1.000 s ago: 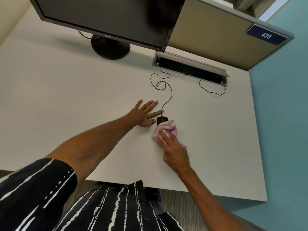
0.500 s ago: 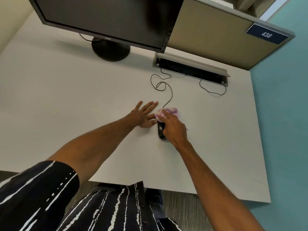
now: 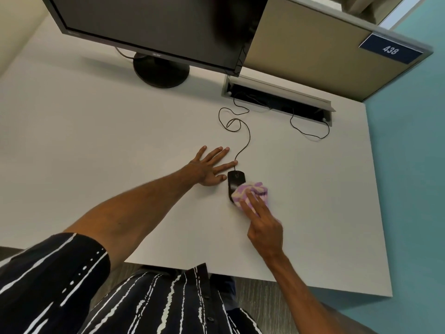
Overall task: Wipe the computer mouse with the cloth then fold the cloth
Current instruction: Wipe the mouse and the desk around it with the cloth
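Only the head cam here, looking down at a white desk (image 3: 96, 141). The mouse (image 3: 234, 182) sits roughly mid-desk, long axis running away from the person, cord end pointing toward the monitor (image 3: 154, 27). Its cord (image 3: 245, 143) loops back into an open cable tray (image 3: 277, 100) at the rear of the desk; all I can make out in that slot is wiring, too dark for more.

The right hand (image 3: 262, 225) has the cloth (image 3: 250, 192) bunched under its fingers, pressing it onto the near right part of the mouse. So the fingers are curled down on the cloth, not pinching it up. The bare front of the mouse lies just ahead and slightly left of those fingertips, so I'd guess the next stroke runs forward along the long axis.

The left hand (image 3: 209, 168) lies flat and spread on the desk, gripping nothing, thumb just beside the mouse's left edge; touching or not, can't tell. Looks like it's bracing. The right hand is clearly the working one.

Cloth is a wad, so folding hasn't begun.
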### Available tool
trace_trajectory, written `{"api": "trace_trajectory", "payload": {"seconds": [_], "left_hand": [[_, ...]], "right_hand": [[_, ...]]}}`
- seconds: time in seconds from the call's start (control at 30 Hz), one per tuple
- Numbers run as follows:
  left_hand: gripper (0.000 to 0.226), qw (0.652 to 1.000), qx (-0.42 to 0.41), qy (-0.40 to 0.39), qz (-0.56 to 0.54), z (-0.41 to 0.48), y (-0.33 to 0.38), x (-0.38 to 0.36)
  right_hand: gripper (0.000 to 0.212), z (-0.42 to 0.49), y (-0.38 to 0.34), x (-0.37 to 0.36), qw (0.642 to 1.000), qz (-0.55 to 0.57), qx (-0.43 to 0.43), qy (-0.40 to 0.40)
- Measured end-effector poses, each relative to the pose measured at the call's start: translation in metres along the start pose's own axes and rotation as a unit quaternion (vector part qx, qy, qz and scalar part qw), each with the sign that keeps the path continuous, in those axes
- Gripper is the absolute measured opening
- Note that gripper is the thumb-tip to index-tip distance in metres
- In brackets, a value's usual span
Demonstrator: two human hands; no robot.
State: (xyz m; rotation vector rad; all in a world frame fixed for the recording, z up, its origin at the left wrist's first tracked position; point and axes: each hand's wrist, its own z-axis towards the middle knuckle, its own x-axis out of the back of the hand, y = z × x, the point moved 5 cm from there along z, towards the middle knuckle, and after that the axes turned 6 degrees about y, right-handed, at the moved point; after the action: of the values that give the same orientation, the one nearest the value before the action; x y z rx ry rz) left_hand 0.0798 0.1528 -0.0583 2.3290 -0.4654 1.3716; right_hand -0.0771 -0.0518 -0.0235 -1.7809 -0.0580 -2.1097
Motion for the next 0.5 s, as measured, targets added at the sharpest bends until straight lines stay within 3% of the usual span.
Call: {"api": "trace_trajectory", "payload": {"seconds": [0.1,0.17,0.3,0.37,0.5], "left_hand": [[0.065,1.000,-0.001,-0.006,-0.004,0.000,-0.001,0.001],[0.066,1.000,-0.001,-0.014,-0.003,-0.001,-0.001,0.000],[0.067,1.000,0.006,-0.015,0.015,0.000,0.002,-0.001],[0.069,1.000,0.014,-0.021,0.014,0.000,0.001,-0.001],[0.068,1.000,0.013,-0.024,0.009,0.002,-0.001,-0.001]], "right_hand": [[0.079,0.033,0.005,0.012,0.996,0.011,-0.073,0.040],[0.066,0.065,0.005,0.010,0.995,0.017,-0.095,0.027],[0.072,0.113,0.000,-0.016,0.986,0.022,-0.079,-0.148],[0.068,0.117,-0.010,-0.026,0.982,0.014,-0.046,-0.184],[0.073,0.089,-0.023,-0.029,0.989,-0.045,-0.028,-0.135]]}}
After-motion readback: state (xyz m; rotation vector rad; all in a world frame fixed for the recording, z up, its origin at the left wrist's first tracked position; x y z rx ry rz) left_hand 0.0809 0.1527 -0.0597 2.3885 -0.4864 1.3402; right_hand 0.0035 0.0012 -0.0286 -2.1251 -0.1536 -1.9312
